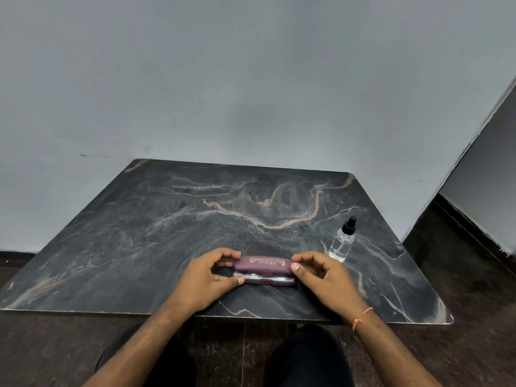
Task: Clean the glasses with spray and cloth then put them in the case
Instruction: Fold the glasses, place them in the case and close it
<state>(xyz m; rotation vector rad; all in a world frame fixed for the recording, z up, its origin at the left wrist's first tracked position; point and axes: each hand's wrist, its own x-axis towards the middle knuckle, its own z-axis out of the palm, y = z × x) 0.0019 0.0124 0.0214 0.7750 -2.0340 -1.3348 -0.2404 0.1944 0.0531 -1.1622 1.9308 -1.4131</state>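
Observation:
A purple glasses case (264,264) lies near the front of the dark marble table (167,224), its lid slightly ajar. Through the narrow gap I glimpse something pale and shiny inside, perhaps the glasses or the cloth (262,277); which one I cannot tell. My left hand (208,277) grips the case's left end, fingers on the lid and thumb at the base. My right hand (321,275) grips the right end the same way. A small clear spray bottle (343,241) with a black nozzle stands upright just right of and behind the case.
The table stands against a grey wall (251,79). Dark floor (474,275) shows to the right and in front. My knees in dark trousers (307,356) sit under the front edge. An orange thread circles my right wrist.

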